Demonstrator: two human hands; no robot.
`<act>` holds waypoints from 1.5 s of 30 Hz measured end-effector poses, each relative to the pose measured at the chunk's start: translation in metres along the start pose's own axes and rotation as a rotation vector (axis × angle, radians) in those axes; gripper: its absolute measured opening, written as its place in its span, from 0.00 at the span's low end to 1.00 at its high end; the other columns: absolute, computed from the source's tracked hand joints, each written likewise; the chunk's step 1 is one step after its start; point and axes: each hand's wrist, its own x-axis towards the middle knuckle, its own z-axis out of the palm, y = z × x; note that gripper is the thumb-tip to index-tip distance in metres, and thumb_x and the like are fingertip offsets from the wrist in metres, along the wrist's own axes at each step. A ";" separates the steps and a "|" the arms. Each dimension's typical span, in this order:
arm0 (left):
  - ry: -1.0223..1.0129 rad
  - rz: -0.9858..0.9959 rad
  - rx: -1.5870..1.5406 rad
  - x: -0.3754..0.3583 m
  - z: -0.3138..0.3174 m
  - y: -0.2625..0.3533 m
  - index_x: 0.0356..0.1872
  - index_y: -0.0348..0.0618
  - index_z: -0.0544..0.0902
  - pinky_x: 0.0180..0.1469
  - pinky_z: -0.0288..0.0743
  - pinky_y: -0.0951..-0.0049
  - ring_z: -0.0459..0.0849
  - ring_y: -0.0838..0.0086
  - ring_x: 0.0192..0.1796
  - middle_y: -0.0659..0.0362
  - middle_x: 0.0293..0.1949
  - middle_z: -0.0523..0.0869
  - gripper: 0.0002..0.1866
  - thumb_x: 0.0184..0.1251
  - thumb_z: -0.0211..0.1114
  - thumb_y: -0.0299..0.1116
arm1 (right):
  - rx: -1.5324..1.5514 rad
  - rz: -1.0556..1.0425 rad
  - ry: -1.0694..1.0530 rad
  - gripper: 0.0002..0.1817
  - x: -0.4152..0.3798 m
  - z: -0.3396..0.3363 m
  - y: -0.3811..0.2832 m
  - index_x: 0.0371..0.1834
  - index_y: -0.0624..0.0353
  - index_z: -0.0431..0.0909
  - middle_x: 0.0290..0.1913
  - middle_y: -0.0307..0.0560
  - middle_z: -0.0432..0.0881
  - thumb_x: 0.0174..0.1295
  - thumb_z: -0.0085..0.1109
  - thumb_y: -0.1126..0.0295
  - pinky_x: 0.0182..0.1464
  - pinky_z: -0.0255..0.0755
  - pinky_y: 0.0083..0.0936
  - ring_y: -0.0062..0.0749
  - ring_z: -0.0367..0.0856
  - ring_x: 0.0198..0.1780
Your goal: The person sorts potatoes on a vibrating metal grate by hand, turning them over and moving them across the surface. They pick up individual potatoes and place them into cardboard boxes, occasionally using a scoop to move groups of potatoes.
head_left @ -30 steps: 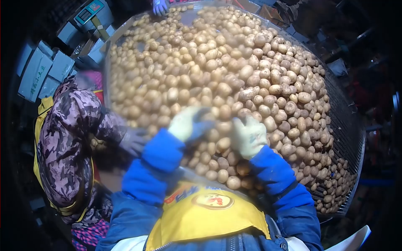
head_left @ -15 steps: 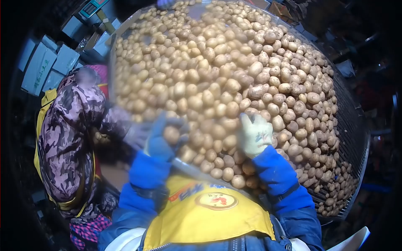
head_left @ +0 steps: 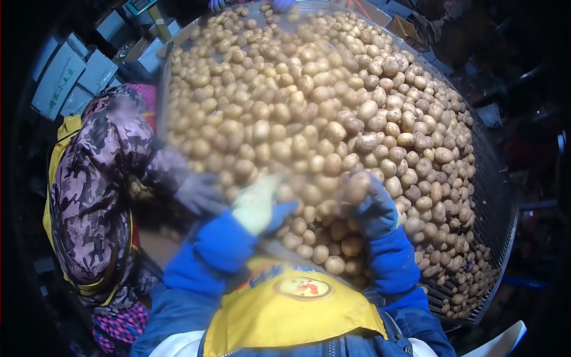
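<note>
In the head view, the only one I have, I find the right hand (head_left: pixel 380 207) with its blue glove side showing and its fingers curled part way, closed about a single potato (head_left: pixel 358 188). That potato sits at the fingertips, on their left, lifted over others, and is a little blurred.

The left hand (head_left: pixel 257 205), in a glove pale on the back and blue toward the fingers, reaches over the heap. Its fingertips are smeared by blur, so I cannot tell how far they are parted or whether they grip anything.

Potatoes (head_left: pixel 443 155) lie all around both sets of fingers: a gap full of them between the two hands, a broad spread beyond the fingertips, and a thick bank off to the right of the right fingers. Past that bank, well apart from the right fingers, I see a dark slatted surface (head_left: pixel 498 199).

Just to the left of the left fingers, near the blue sleeve (head_left: pixel 223 247), is a co-worker's gloved hand (head_left: pixel 201 193), its camouflage sleeve (head_left: pixel 160 169) running farther left. I cannot tell whether that hand touches the blue sleeve. Far beyond the fingertips, at the top edge, shows another person's purple glove (head_left: pixel 283 5). Pale boxes (head_left: pixel 58 81) stand well apart, beyond the left fingers and farther left.
</note>
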 end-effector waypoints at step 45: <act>-0.033 -0.568 -1.237 -0.040 -0.027 -0.011 0.38 0.34 0.85 0.39 0.81 0.73 0.86 0.75 0.34 0.55 0.34 0.89 0.14 0.82 0.71 0.37 | -1.979 -0.821 -0.762 0.19 0.230 0.161 0.101 0.57 0.48 0.85 0.52 0.48 0.86 0.61 0.64 0.67 0.55 0.76 0.47 0.50 0.85 0.54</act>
